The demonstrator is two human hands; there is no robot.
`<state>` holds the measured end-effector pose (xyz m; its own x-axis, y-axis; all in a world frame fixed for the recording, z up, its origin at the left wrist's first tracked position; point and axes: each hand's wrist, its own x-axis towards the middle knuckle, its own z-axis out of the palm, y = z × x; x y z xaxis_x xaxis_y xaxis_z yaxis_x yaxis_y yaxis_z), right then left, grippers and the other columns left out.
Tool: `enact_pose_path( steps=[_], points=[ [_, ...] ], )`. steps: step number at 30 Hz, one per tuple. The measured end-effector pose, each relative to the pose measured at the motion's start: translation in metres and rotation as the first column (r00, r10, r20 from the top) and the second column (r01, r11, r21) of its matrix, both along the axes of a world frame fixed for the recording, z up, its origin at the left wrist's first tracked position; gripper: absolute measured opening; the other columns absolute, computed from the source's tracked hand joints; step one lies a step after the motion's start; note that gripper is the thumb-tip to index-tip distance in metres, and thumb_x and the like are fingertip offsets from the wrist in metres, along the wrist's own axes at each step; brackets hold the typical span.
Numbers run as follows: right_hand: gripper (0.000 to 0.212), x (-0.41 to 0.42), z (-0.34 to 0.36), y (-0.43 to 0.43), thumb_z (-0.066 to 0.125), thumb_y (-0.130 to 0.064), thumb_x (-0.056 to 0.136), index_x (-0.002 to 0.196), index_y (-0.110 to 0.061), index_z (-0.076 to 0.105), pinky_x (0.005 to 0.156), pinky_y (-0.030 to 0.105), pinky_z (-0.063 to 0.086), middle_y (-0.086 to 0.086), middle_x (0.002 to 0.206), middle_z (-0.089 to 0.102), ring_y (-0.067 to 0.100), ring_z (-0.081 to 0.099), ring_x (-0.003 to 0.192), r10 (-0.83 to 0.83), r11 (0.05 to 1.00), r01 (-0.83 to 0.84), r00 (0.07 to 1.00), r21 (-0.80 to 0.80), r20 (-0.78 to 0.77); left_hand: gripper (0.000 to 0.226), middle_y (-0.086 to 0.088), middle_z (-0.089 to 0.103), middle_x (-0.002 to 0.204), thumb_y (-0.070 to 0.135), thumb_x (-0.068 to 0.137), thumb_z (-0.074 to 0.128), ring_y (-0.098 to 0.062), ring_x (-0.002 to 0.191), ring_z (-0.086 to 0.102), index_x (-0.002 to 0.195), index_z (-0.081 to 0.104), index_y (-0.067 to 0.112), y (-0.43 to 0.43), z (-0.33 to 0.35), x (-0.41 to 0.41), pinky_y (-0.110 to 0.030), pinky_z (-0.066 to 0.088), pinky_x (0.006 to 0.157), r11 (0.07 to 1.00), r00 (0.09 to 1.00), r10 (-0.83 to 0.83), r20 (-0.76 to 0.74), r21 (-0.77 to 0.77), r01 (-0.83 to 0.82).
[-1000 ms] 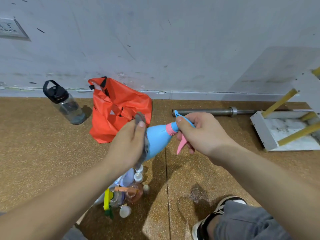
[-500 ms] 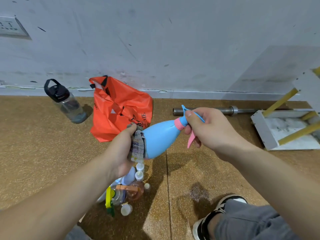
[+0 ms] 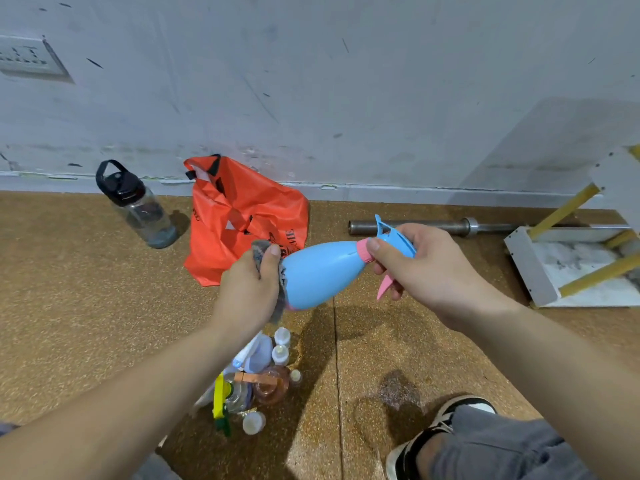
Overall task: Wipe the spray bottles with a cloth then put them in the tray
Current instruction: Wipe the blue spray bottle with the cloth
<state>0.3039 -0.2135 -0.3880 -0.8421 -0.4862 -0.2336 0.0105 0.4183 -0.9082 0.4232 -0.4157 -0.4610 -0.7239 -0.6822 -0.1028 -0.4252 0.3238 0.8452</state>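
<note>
Blue spray bottle [image 3: 318, 275] sits mid-frame, held off the floor [image 3: 69, 306], roughly horizontal w/ base toward frame left and nozzle right. Right grip [image 3: 429, 271] is curled round the pink neck collar & sprayer head, pink trigger hanging free below, prob. so the whole body stays bare for wiping. Left grip [image 3: 247, 289] is closed on a grey cloth [image 3: 260, 247], pressing it against the bottle's base end. Looks like the wiping step; bottle not yet stowed. Lower centre, other bottles [image 3: 270, 379] cluster under the left forearm; can't tell if a tray holds them. Orange bag [image 3: 242, 216] lies behind, water bottle [image 3: 138, 206] to its left.
</note>
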Motion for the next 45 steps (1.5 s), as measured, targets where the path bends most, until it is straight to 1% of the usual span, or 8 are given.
enact_pose_path(
  steps=[10,16,21,24,31,37,41,45],
  points=[
    [0.017,0.024,-0.004,-0.009,0.068,-0.031,0.097,0.088,-0.018,0.065,0.054,0.022,0.042,-0.006,0.060,0.065,0.003,0.055,0.049,0.156,0.979,-0.136,0.980,0.155,-0.123,0.066,-0.011,0.051,0.154,0.054,0.106,0.035,-0.023,0.145,0.045,0.149,0.046,0.005,0.023,0.026,0.005,-0.040,0.034,0.121,0.538,0.729,-0.669,0.142,-0.585,0.607],
    [0.014,0.021,0.007,-0.003,0.067,-0.023,0.099,0.091,-0.011,0.066,0.048,0.019,0.043,0.004,0.071,0.072,0.008,0.059,0.049,0.080,0.997,-0.075,0.985,0.034,-0.153,0.050,0.001,0.079,0.093,0.055,0.106,0.045,-0.016,0.085,0.074,0.108,0.071,0.012,-0.009,0.021,-0.009,-0.036,0.057,0.081,0.866,0.944,-0.320,-0.079,0.380,0.325],
    [0.015,0.002,-0.001,0.000,0.065,-0.027,0.100,0.099,-0.012,0.068,0.053,0.033,0.047,0.002,0.071,0.073,0.012,0.061,0.051,-0.099,0.993,0.093,0.992,-0.072,-0.084,0.070,-0.026,0.070,0.111,0.064,0.103,0.039,-0.038,0.094,0.065,0.124,0.071,0.006,-0.002,0.006,-0.003,-0.049,0.045,0.089,0.321,0.999,0.017,-0.039,0.946,0.031],
    [0.015,0.001,-0.006,-0.003,0.064,-0.029,0.101,0.101,-0.014,0.067,0.054,0.035,0.047,0.002,0.072,0.073,0.014,0.060,0.049,-0.112,0.992,0.108,0.992,-0.069,-0.053,0.068,-0.027,0.071,0.119,0.065,0.104,0.036,-0.045,0.105,0.065,0.130,0.066,0.010,0.009,0.003,-0.004,-0.057,0.050,0.093,0.338,0.992,0.102,-0.071,0.941,0.033],
    [0.020,0.008,-0.016,-0.009,0.060,-0.035,0.102,0.099,-0.015,0.064,0.060,0.039,0.053,0.003,0.078,0.073,0.015,0.057,0.054,-0.123,0.992,0.123,0.992,0.022,0.016,0.041,-0.014,0.074,0.083,0.051,0.109,0.037,-0.026,0.068,0.073,0.098,0.059,0.018,0.002,-0.002,-0.004,-0.048,0.060,0.062,0.992,0.997,-0.022,-0.079,0.126,0.032],
    [0.020,0.032,-0.015,-0.016,0.062,-0.031,0.101,0.095,-0.012,0.060,0.050,0.030,0.050,0.007,0.067,0.064,0.011,0.056,0.049,0.043,0.996,-0.041,0.999,0.075,-0.027,0.045,-0.004,0.063,0.111,0.050,0.106,0.034,-0.024,0.106,0.059,0.118,0.058,0.014,0.027,0.015,0.002,-0.041,0.046,0.091,0.650,0.811,-0.580,0.078,-0.555,0.519],
    [0.015,0.038,-0.003,-0.013,0.063,-0.028,0.101,0.096,-0.014,0.061,0.050,0.030,0.048,0.017,0.078,0.069,0.027,0.064,0.055,0.169,0.979,-0.157,0.982,0.130,-0.086,0.038,0.008,0.071,0.099,0.050,0.105,0.045,-0.008,0.090,0.066,0.109,0.064,0.018,0.009,0.027,0.003,-0.030,0.053,0.080,0.712,0.704,-0.702,-0.110,-0.109,0.693],
    [0.015,0.028,0.003,-0.008,0.065,-0.028,0.099,0.096,-0.013,0.064,0.057,0.034,0.052,0.019,0.083,0.072,0.031,0.068,0.066,0.144,0.986,-0.130,0.979,0.106,-0.147,0.049,-0.003,0.080,0.087,0.050,0.106,0.050,-0.010,0.068,0.073,0.106,0.075,0.007,-0.009,0.030,-0.008,-0.015,0.051,0.055,0.778,0.926,-0.377,-0.023,0.535,0.329]
  ],
)
